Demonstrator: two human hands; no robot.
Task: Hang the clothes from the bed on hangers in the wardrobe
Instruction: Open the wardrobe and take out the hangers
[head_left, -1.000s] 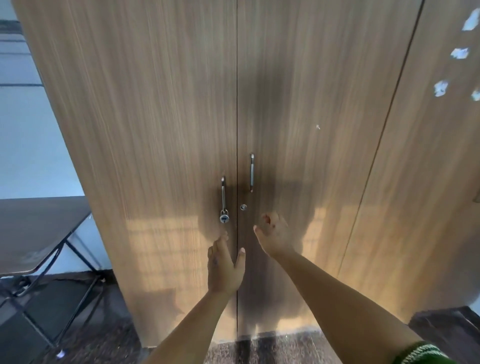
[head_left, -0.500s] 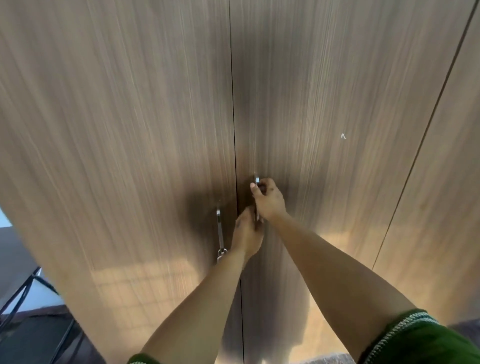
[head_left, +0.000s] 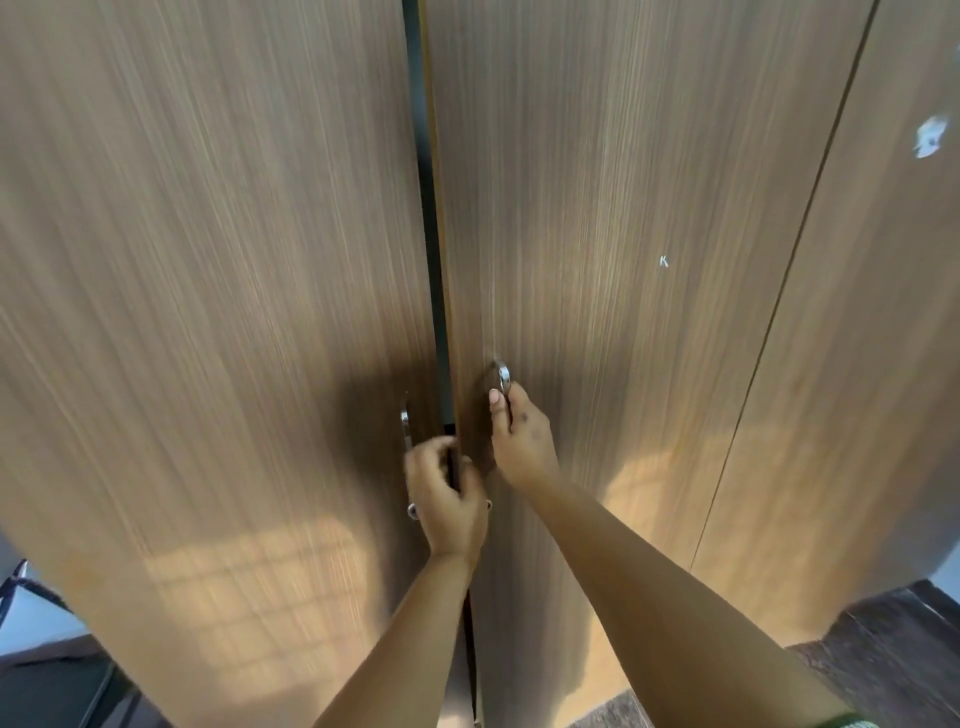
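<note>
A tall wooden wardrobe fills the view. Its right door (head_left: 597, 234) stands slightly ajar, with a dark gap (head_left: 431, 208) between it and the left door (head_left: 208, 260). My right hand (head_left: 522, 441) grips the lower part of the right door's metal handle (head_left: 503, 376). My left hand (head_left: 447, 501) curls its fingers round the free edge of the right door, just below the left door's handle (head_left: 405, 426). Neither clothes, hangers nor the bed are in view, and the inside of the wardrobe is too dark to see.
A third wardrobe panel (head_left: 872, 364) with a torn white sticker (head_left: 930, 137) stands to the right. Dark floor (head_left: 893, 644) shows at the lower right. Part of a folding table frame (head_left: 21, 587) shows at the lower left.
Both hands rose from below the handles; the right took the right handle and the left took the door's edge. The right door has come ajar, opening a dark gap.
</note>
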